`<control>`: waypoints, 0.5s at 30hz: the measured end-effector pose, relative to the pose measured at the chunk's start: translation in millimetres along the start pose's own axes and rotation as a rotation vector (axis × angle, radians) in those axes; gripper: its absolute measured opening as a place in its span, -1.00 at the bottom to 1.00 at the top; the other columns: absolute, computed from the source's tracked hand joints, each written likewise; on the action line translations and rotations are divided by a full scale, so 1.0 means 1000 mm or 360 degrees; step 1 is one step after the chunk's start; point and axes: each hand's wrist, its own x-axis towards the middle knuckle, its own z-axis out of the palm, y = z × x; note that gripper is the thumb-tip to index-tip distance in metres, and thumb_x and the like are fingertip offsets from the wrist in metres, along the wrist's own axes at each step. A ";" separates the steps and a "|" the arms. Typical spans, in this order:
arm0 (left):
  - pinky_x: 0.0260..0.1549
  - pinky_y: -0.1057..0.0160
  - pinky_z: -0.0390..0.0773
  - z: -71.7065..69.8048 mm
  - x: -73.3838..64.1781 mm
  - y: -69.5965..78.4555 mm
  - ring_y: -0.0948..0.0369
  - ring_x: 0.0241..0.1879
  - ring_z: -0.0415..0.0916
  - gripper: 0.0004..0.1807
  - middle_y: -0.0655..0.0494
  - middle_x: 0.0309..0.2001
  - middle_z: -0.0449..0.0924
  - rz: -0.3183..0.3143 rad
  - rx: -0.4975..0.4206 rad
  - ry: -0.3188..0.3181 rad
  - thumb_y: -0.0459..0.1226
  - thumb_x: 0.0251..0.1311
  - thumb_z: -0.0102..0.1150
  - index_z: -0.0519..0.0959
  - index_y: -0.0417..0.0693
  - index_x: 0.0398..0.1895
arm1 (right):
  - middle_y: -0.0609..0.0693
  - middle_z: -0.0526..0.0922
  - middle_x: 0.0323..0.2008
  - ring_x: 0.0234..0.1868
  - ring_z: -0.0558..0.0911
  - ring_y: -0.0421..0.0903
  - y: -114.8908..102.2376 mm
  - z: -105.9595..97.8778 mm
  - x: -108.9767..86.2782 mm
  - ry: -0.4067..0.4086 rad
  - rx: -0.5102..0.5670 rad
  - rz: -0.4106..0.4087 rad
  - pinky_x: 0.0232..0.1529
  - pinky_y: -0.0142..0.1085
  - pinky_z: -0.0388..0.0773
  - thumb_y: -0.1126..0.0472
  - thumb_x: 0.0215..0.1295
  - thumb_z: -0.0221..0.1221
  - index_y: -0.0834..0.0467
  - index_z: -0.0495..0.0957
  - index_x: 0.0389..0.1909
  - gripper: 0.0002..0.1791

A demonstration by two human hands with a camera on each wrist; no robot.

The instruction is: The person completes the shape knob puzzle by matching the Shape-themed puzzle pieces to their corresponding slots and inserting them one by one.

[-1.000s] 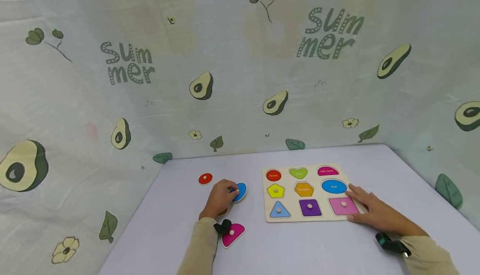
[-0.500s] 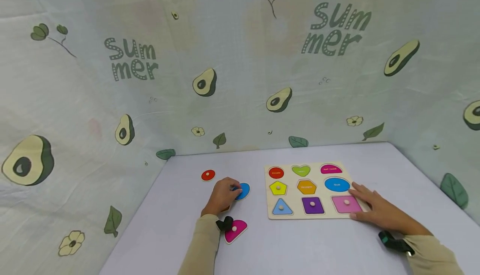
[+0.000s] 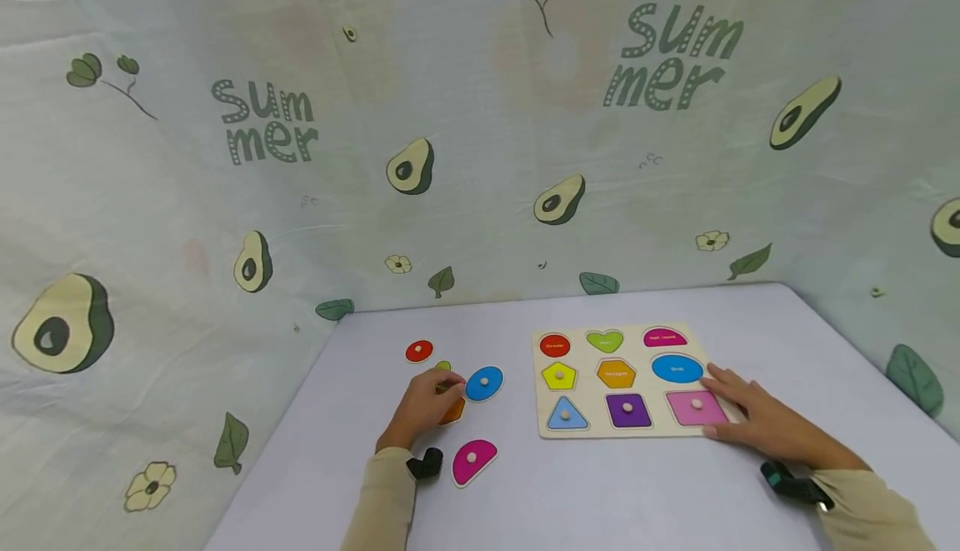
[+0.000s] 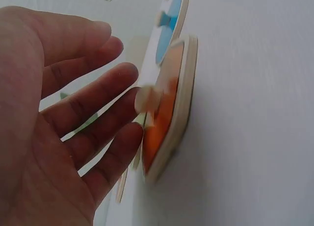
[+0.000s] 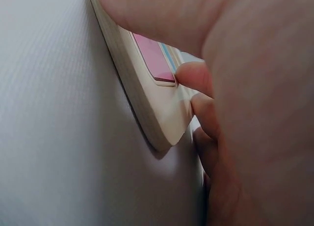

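My left hand (image 3: 423, 409) hovers over an orange hexagon puzzle piece (image 3: 453, 412), fingers loosely bent. In the left wrist view the fingertips are right at the hexagon's wooden knob (image 4: 148, 99), while thumb and index finger stay apart. Just beyond, a blue oval piece (image 3: 483, 383) with a pale knob lies on the table. A lime green piece (image 3: 443, 366) shows partly behind the fingers. My right hand (image 3: 772, 426) rests at the near right corner of the wooden puzzle board (image 3: 597, 413), fingers extended along its side, thumb at its front edge, by the pink rectangle (image 5: 154, 57).
A red round piece (image 3: 418, 351) lies at the back left, and a magenta half-round piece (image 3: 474, 462) is nearer, right of the left wrist. Knobbed pieces such as the purple square (image 3: 628, 410) sit in the board. A printed cloth (image 3: 480, 117) hangs behind the white table.
My left hand has let go of the blue oval's knob and moved left and slightly down to the orange hexagon, uncovering the oval. My right hand stays at the board.
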 end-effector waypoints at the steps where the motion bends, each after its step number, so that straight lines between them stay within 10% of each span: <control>1: -0.10 0.16 0.63 -0.002 -0.002 -0.002 0.15 -0.11 0.53 -0.83 0.22 -0.16 0.60 -0.0018 -0.0002 -0.0004 -0.11 0.35 0.25 0.70 0.11 -0.09 | 0.49 0.02 0.45 0.41 -0.09 0.58 0.000 0.000 0.000 0.0003 -0.0003 -0.0006 0.30 0.47 -0.24 -0.16 0.14 0.38 0.35 0.28 0.42 -0.03; 15: 0.02 0.03 0.59 -0.031 -0.016 -0.017 0.10 -0.03 0.53 -0.85 0.22 -0.08 0.63 -0.0134 0.0078 -0.0082 -0.23 0.28 0.33 0.72 0.12 -0.11 | 0.47 0.04 0.45 0.41 -0.08 0.57 -0.002 0.001 -0.002 0.0031 -0.0021 0.0001 0.26 0.50 -0.19 -0.17 0.14 0.37 0.34 0.29 0.42 -0.02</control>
